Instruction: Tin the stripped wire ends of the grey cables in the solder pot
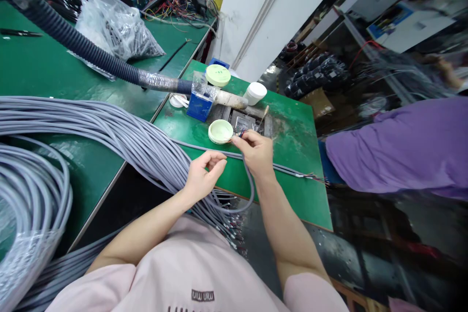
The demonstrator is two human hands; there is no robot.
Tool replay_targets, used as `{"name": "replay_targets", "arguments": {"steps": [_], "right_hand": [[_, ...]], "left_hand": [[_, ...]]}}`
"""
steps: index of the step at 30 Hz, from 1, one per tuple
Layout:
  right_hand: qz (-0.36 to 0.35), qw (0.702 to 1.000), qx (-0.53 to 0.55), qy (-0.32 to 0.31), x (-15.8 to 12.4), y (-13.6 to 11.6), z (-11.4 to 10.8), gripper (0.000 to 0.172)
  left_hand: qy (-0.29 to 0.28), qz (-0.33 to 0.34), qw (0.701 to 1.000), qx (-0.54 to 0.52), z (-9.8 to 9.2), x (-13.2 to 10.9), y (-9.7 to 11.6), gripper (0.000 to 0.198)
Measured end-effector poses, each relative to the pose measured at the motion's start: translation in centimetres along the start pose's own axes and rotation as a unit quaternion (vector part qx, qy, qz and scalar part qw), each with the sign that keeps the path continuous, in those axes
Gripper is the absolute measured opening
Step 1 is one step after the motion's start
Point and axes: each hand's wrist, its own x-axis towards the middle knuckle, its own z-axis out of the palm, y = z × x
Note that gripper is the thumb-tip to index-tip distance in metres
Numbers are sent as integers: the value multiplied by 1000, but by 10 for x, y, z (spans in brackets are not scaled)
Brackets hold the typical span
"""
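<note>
My right hand [257, 152] pinches the end of a grey cable [251, 190], whose thin coloured wires stick out past the fingertips. Those wires are beside a small round tub [220, 131] of pale paste, near the metal-topped soldering station [242, 121]. From this hand the cable curves down toward a thick bundle of grey cables [146, 141]. My left hand [206, 171] is held in front of the bundle, fingers curled and thumb close to them, with nothing visible in its grasp. Other grey cables [288, 169] lie across the green board behind both hands, their stripped ends toward the right.
A ribbed extraction hose [109, 61] reaches over the bench to a blue holder [199, 106]. Behind stand a pale green lid [218, 75] and a white jar [255, 92]. Coiled cables [32, 195] fill the left side. At right is a person in a purple sleeve [402, 146].
</note>
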Motion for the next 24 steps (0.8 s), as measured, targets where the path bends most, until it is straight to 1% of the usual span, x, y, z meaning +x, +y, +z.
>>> {"name": "replay_targets", "arguments": {"steps": [1, 3, 6, 8, 11, 14, 16, 18, 20, 22, 24], "right_hand": [[-6, 999, -34, -12, 10, 4, 0, 28], [-8, 994, -98, -48, 30, 10, 1, 28], [1, 973, -202, -110, 51, 16, 9, 29], [9, 951, -271, -146, 60, 18, 15, 29], [7, 919, -352, -178, 66, 22, 23, 26], [4, 893, -405, -198, 67, 24, 29, 22], [5, 883, -420, -208, 67, 24, 32, 21], [3, 884, -419, -210, 68, 22, 32, 20], [-4, 896, -396, -200, 69, 19, 25, 19], [-6, 915, -364, -175, 71, 17, 11, 22], [8, 931, -337, -138, 74, 20, -6, 27]], "left_hand": [[-2, 44, 997, 61, -6, 1, -2, 10], [-6, 113, 980, 166, -17, 2, -9, 11], [-33, 158, 951, 262, -26, 3, -19, 16], [-49, 172, 939, 295, -27, 3, -23, 18], [-52, 187, 928, 317, -26, 4, -26, 20], [-53, 195, 924, 324, -26, 3, -27, 20], [-52, 201, 923, 324, -27, 3, -28, 20], [-50, 210, 921, 323, -28, 3, -29, 19], [-49, 217, 920, 324, -28, 3, -30, 19], [-46, 223, 918, 325, -29, 3, -30, 19], [-41, 235, 916, 323, -29, 3, -30, 18]]}}
